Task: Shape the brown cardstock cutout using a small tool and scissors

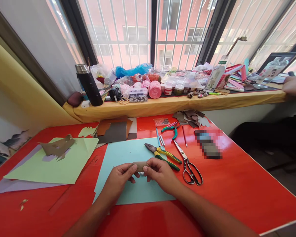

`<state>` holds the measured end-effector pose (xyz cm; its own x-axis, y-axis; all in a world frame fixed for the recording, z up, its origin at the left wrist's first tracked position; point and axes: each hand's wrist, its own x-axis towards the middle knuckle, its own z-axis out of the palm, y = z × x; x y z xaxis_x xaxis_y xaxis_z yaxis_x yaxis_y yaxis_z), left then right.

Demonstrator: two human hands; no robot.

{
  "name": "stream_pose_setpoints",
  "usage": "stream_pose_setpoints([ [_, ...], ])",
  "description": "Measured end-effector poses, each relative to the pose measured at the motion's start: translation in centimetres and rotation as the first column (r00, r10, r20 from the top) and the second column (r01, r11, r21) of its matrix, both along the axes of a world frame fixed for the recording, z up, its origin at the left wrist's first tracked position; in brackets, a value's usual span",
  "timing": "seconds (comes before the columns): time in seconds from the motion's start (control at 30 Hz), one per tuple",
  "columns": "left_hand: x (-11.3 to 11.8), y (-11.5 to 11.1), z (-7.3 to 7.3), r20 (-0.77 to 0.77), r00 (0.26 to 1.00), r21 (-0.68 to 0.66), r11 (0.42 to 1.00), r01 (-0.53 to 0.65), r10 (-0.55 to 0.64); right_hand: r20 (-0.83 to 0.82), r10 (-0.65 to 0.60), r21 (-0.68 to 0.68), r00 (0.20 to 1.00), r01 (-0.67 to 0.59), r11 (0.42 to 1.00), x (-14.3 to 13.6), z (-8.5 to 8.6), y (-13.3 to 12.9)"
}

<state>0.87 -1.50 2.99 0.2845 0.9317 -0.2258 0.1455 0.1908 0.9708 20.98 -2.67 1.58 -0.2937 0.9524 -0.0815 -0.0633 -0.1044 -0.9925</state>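
The left hand (119,177) and right hand (160,171) each pinch one end of a small brown rolled cardboard strip (139,165). Both are held above a light blue paper sheet (123,154) on the glossy red table (236,184). Green-and-yellow-handled pliers (162,154) lie just beside the right hand.

Pixel-blurred obj (208,143) on table (236,184), can't ID.

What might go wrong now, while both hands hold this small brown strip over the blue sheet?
1. The scissors and pliers lie right beside the right hand; a sideways move might hit them.
2. The brown strip is pinched only at its ends by the left hand and right hand, so it may bend or tear.
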Motion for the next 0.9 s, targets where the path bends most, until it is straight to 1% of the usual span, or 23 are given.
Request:
stream_pose_setpoints([
  [0.13,-0.23,0.14,-0.28,-0.021,1.000,0.000,1.000,0.014,-0.014,-0.009,-0.008,-0.006,1.000,0.008,1.000,-0.03,0.23,0.01],
  [0.3,-0.26,0.10,-0.37,-0.008,1.000,-0.003,1.000,0.010,-0.010,-0.003,-0.007,-0.018,1.000,0.007,1.000,-0.06,0.44,0.03],
  [0.7,-0.48,0.07,-0.47,0.003,0.999,-0.006,0.999,0.041,-0.041,0.010,-0.022,0.000,1.000,0.022,1.000,0.01,-0.07,0.22],
  [0.9,-0.40,0.08,-0.63,-0.008,1.000,-0.018,1.000,0.008,-0.009,0.001,-0.005,-0.006,1.000,0.005,1.000,-0.07,0.01,0.08],
])
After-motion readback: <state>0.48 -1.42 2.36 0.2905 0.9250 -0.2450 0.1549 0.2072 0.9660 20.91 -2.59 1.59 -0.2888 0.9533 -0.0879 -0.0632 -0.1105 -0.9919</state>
